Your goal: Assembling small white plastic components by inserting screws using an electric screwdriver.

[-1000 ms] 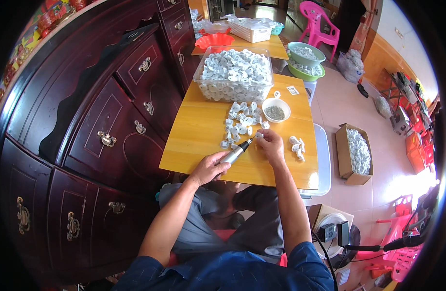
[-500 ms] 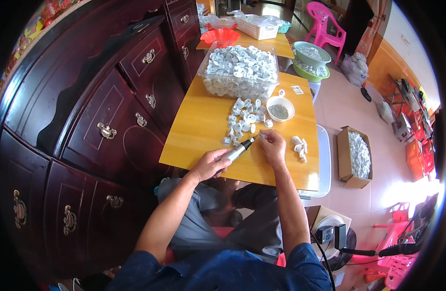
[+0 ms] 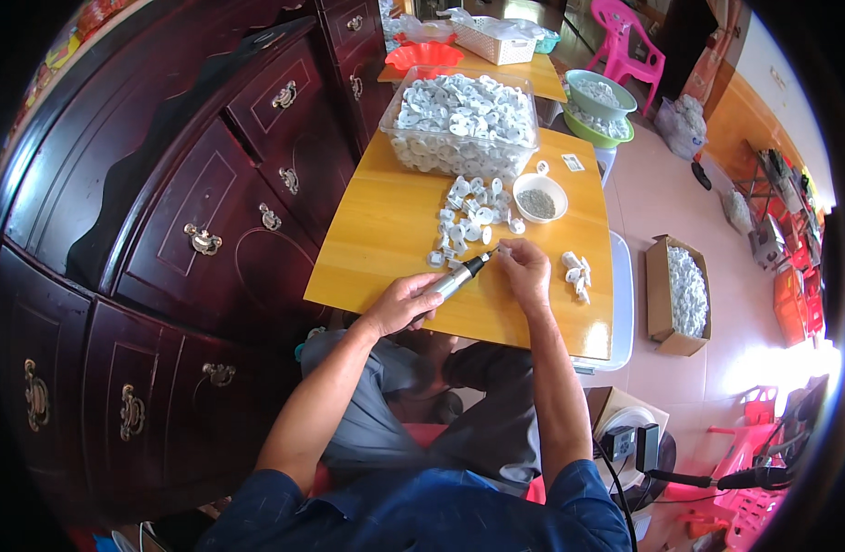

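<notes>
My left hand (image 3: pixel 406 304) is wrapped round a silver and black electric screwdriver (image 3: pixel 456 279), its tip pointing up and right. Right at that tip, my right hand (image 3: pixel 527 271) pinches a small white plastic part (image 3: pixel 504 249), mostly covered by the fingers. Just beyond lies a loose group of white plastic parts (image 3: pixel 483 216) with round discs. A white bowl (image 3: pixel 559 196) of tiny metal screws stands behind my right hand. To the right of that hand sits a smaller pile of white parts (image 3: pixel 577 274).
A clear plastic bin (image 3: pixel 413 152) heaped with white parts fills the far side of the yellow table (image 3: pixel 349 267). Dark wooden drawers (image 3: pixel 188 207) line the left. A cardboard box (image 3: pixel 660 285) of white pieces stands on the floor at right, with stacked basins (image 3: pixel 577 129) farther back.
The view has shifted slightly, so the table and its contents appear a little farther right. Both hands keep their grip, with the screwdriver's tip still at the part.
</notes>
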A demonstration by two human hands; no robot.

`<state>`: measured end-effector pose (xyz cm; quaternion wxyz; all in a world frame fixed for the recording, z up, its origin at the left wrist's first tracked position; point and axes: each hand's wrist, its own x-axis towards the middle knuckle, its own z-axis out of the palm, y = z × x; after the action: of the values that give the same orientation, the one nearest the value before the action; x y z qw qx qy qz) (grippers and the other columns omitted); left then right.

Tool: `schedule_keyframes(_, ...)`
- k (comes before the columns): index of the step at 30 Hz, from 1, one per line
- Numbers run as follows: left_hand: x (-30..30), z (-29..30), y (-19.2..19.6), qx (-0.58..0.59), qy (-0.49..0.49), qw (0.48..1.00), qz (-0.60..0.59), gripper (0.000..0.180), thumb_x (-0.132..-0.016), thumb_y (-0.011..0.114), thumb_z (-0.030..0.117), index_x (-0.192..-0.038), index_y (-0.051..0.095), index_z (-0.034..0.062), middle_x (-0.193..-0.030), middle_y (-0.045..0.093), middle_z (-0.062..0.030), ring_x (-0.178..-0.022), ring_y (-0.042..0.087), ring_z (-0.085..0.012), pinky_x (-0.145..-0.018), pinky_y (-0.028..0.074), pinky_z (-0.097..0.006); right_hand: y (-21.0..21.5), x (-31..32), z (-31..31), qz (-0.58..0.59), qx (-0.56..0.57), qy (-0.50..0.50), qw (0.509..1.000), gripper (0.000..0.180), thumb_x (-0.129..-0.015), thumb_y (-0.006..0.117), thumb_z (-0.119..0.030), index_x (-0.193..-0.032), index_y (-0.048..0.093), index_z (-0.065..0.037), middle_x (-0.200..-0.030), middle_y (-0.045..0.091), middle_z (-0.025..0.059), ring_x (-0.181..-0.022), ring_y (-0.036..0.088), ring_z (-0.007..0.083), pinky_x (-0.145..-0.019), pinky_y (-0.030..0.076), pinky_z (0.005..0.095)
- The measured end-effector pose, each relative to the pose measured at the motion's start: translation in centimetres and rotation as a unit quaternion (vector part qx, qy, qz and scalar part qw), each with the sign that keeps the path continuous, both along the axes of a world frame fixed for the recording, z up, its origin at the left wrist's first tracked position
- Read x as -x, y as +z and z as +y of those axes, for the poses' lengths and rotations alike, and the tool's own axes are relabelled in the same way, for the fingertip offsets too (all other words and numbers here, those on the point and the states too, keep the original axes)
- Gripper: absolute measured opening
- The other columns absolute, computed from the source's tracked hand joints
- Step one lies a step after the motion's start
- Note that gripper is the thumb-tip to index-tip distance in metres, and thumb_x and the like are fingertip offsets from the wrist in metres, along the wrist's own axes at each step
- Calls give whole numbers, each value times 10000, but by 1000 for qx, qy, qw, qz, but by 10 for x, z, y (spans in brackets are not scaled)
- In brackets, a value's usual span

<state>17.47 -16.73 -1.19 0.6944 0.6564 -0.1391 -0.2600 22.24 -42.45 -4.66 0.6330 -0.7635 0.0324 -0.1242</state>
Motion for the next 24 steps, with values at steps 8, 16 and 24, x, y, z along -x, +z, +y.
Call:
schedule_keyframes(8, 2, 1, 3, -9, -22, 1000, -3, 527, -984, 599, 270, -1428, 467, 19, -741, 544, 3, -573, 470, -45, -531, 421, -204, 21, 7, -21, -115, 235, -68, 963, 149, -803, 735, -99, -948, 741, -66, -897, 705, 117, -667, 666, 195, -655, 542, 300)
schedule_keyframes(16, 1, 4, 4, -25, -31, 999, 12, 563, -967, 623, 277, -1440, 455, 22, -762, 564, -3, -576, 479, -34, -530, 417, -190, 84, 5, -61, 57, 465, -89, 879, 176, -807, 707, -134, -978, 736, -105, -1013, 645, 112, -930, 664, 315, -813, 529, 431)
schedule_keyframes(24, 0, 1, 3, -33, -28, 999, 16, 548, -961, 609, 237, -1439, 454, 20, -778, 562, 11, -577, 477, -27, -529, 415, -184, 97, -99, -37, 111, 553, -28, 825, 221, -828, 651, -218, -992, 734, -96, -997, 713, 152, -937, 688, 342, -796, 552, 439)
